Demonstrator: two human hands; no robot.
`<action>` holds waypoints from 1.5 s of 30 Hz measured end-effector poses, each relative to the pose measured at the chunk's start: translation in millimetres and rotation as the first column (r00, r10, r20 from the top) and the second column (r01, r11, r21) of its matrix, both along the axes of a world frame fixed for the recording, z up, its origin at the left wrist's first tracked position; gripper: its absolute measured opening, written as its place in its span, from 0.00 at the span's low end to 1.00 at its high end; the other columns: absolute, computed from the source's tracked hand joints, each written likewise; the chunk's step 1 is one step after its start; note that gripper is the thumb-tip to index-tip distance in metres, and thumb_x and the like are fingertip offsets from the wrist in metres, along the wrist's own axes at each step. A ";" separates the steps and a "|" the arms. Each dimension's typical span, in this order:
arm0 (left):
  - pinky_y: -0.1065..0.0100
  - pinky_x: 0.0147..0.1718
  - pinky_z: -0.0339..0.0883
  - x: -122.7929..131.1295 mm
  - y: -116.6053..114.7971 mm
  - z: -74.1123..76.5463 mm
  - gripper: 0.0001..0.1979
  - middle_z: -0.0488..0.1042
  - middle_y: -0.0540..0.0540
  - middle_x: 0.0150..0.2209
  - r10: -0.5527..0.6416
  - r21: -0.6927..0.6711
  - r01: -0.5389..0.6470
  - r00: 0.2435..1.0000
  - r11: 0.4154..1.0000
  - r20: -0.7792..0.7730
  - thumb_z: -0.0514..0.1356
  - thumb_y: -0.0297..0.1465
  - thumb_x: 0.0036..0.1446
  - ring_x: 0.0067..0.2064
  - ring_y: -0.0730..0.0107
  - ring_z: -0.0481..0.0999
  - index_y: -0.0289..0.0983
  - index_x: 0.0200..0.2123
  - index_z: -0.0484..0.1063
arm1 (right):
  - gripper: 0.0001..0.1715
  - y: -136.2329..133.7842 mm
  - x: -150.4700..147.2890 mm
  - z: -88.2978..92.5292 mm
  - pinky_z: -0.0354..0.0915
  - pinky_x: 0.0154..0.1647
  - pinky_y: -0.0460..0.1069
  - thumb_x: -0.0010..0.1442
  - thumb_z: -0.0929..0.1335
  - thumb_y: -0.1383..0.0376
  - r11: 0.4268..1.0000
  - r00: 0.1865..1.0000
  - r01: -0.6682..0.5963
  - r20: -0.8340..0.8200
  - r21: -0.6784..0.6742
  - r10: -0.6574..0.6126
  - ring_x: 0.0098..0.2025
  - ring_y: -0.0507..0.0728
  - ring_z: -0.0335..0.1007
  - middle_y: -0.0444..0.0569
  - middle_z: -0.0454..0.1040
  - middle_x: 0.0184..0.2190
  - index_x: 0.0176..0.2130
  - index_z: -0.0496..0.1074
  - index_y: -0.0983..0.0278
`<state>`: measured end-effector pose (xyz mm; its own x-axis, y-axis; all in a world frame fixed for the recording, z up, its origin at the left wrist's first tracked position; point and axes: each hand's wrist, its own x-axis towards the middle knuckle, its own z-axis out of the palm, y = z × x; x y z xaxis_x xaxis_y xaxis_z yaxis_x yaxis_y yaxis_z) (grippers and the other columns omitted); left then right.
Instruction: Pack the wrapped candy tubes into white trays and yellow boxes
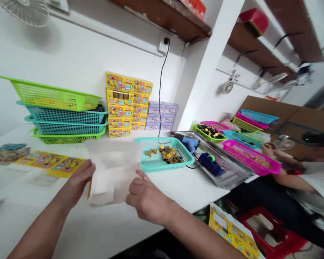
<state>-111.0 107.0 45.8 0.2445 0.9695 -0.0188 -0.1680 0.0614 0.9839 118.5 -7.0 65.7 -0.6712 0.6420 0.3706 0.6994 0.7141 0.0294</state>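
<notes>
A partly folded cardboard box (118, 171) stands between my hands, its plain white inner side facing me and a strip of yellow print at its left edge; it is somewhat blurred. My left hand (79, 180) is closed on its left side. At the lower right side, my right hand (148, 194) pinches the cardboard with curled fingers. Just behind it is a turquoise basket (148, 166) with small yellow-and-brown cups or rolls (170, 154) in it. To the left lie flat yellow printed box sheets (54, 162).
Stacked green and turquoise baskets (67, 127) stand at the back left, beside stacked yellow boxes (120, 111) and purple boxes (162, 115). On the right, a metal tray (232, 176) holds a blue heat gun (190, 142) and a tape dispenser (212, 165). A co-worker (307, 176) sits beyond it.
</notes>
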 end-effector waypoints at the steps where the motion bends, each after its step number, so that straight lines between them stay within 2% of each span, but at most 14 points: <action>1: 0.55 0.46 0.69 1.7 7.6 -12.3 0.34 0.78 0.39 0.45 -0.096 -0.027 0.096 0.995 0.995 0.006 0.69 0.50 0.41 0.50 0.44 0.73 0.35 0.47 0.73 | 0.07 4.4 0.9 -16.6 0.45 0.66 0.67 0.59 0.65 0.72 0.996 0.996 0.002 0.085 0.087 -0.009 0.43 0.57 0.67 0.45 0.71 0.30 0.30 0.69 0.63; 4: 0.61 0.41 0.69 8.7 19.2 -37.9 0.26 0.79 0.41 0.38 -0.106 -0.063 0.104 0.993 0.993 -0.041 0.72 0.45 0.40 0.45 0.48 0.75 0.34 0.38 0.76 | 0.07 7.3 16.3 -46.9 0.41 0.66 0.71 0.65 0.63 0.68 0.967 0.993 0.075 0.067 0.245 -0.095 0.58 0.62 0.61 0.52 0.73 0.44 0.40 0.70 0.63; 6: 0.64 0.41 0.67 12.3 23.3 -45.6 0.21 0.78 0.42 0.38 0.003 -0.031 -0.005 0.997 1.000 -0.077 0.71 0.45 0.41 0.45 0.51 0.75 0.34 0.32 0.76 | 0.12 10.7 39.7 -45.3 0.46 0.66 0.68 0.65 0.64 0.64 0.945 0.977 0.213 -0.088 0.247 -0.197 0.61 0.62 0.58 0.56 0.71 0.51 0.48 0.69 0.63; 8: 0.66 0.42 0.65 14.0 27.4 -48.1 0.19 0.78 0.42 0.39 0.063 0.006 -0.063 0.994 0.998 -0.086 0.69 0.45 0.43 0.47 0.52 0.73 0.35 0.29 0.76 | 0.15 25.5 74.0 -30.8 0.55 0.63 0.61 0.65 0.63 0.61 0.874 0.872 0.469 -0.226 0.129 -0.435 0.58 0.60 0.62 0.57 0.71 0.51 0.49 0.69 0.64; 9: 0.66 0.42 0.65 14.1 29.3 -48.1 0.19 0.78 0.43 0.38 0.073 0.017 -0.072 0.993 0.997 -0.096 0.69 0.45 0.44 0.47 0.53 0.73 0.35 0.28 0.76 | 0.16 38.0 94.1 -21.7 0.58 0.60 0.58 0.66 0.62 0.60 0.777 0.758 0.629 -0.245 0.031 -0.604 0.55 0.59 0.64 0.58 0.71 0.50 0.48 0.70 0.66; 11: 0.68 0.39 0.64 13.3 30.9 -47.2 0.18 0.77 0.44 0.36 0.048 0.020 -0.046 0.992 0.999 -0.116 0.69 0.45 0.44 0.44 0.56 0.73 0.35 0.28 0.75 | 0.18 70.1 135.3 -6.7 0.59 0.59 0.55 0.66 0.62 0.57 0.442 0.441 0.872 -0.054 -0.212 -0.896 0.57 0.61 0.63 0.58 0.70 0.51 0.49 0.71 0.65; 14: 0.69 0.36 0.62 12.3 24.7 -46.2 0.17 0.75 0.47 0.32 -0.062 0.002 0.063 0.987 0.998 -0.146 0.68 0.45 0.46 0.38 0.61 0.72 0.36 0.27 0.75 | 0.27 117.5 183.6 -3.7 0.64 0.51 0.56 0.56 0.71 0.53 0.267 0.330 0.897 0.133 -0.351 -0.934 0.51 0.67 0.70 0.63 0.73 0.46 0.47 0.72 0.70; 18: 0.68 0.33 0.64 20.1 8.4 -49.5 0.20 0.75 0.47 0.31 -0.195 -0.127 0.182 0.976 0.975 -0.098 0.63 0.48 0.51 0.34 0.61 0.73 0.35 0.28 0.76 | 0.41 147.2 202.6 -29.4 0.67 0.42 0.51 0.41 0.77 0.47 0.266 0.415 0.834 0.232 -0.484 -0.880 0.46 0.64 0.73 0.57 0.76 0.44 0.49 0.73 0.67; 23: 0.66 0.33 0.68 42.5 7.1 -47.4 0.15 0.77 0.45 0.30 -0.213 -0.252 0.199 0.976 0.947 -0.032 0.64 0.43 0.48 0.33 0.59 0.75 0.35 0.27 0.76 | 0.43 150.1 193.2 -48.8 0.65 0.42 0.49 0.32 0.79 0.59 0.316 0.493 0.795 0.246 -0.518 -0.835 0.50 0.65 0.71 0.55 0.74 0.49 0.49 0.72 0.63; 29: 0.66 0.34 0.71 36.2 30.6 -28.3 0.14 0.79 0.44 0.30 -0.078 -0.310 0.102 0.993 0.945 0.090 0.68 0.35 0.41 0.33 0.61 0.78 0.34 0.32 0.76 | 0.36 149.7 196.4 -44.9 0.66 0.33 0.50 0.30 0.78 0.62 0.261 0.466 0.773 0.240 -0.578 -0.851 0.40 0.64 0.74 0.54 0.78 0.40 0.43 0.75 0.64; 34: 0.70 0.35 0.72 20.0 40.6 -42.4 0.15 0.80 0.46 0.33 -0.025 -0.266 0.039 0.998 0.963 0.054 0.69 0.37 0.41 0.37 0.61 0.78 0.34 0.33 0.78 | 0.29 144.5 196.6 -45.1 0.66 0.33 0.51 0.31 0.77 0.65 0.252 0.437 0.742 0.162 -0.622 -0.885 0.37 0.64 0.75 0.51 0.78 0.33 0.38 0.77 0.64; 39: 0.63 0.40 0.74 14.7 37.3 -53.8 0.19 0.81 0.43 0.39 -0.115 -0.345 0.107 0.993 0.932 -0.003 0.67 0.42 0.44 0.45 0.51 0.78 0.37 0.38 0.79 | 0.28 143.1 197.7 -44.9 0.68 0.35 0.54 0.29 0.78 0.68 0.268 0.401 0.703 0.056 -0.659 -0.914 0.40 0.69 0.75 0.56 0.79 0.37 0.36 0.78 0.62; 43: 0.64 0.31 0.72 11.6 35.1 -45.9 0.15 0.77 0.44 0.28 -0.264 -0.265 0.245 0.964 0.933 -0.039 0.64 0.44 0.44 0.33 0.55 0.76 0.36 0.27 0.77 | 0.30 140.2 200.2 -36.0 0.68 0.34 0.54 0.31 0.77 0.67 0.278 0.356 0.653 -0.038 -0.705 -0.934 0.39 0.68 0.75 0.55 0.78 0.36 0.39 0.77 0.63; 45: 0.65 0.27 0.69 11.9 35.6 -42.1 0.14 0.76 0.44 0.26 -0.236 -0.238 0.215 0.970 0.947 -0.061 0.64 0.42 0.43 0.29 0.58 0.74 0.36 0.24 0.76 | 0.33 136.7 203.3 -26.9 0.67 0.33 0.52 0.33 0.77 0.64 0.305 0.340 0.626 -0.101 -0.718 -0.935 0.39 0.66 0.74 0.53 0.78 0.37 0.43 0.75 0.65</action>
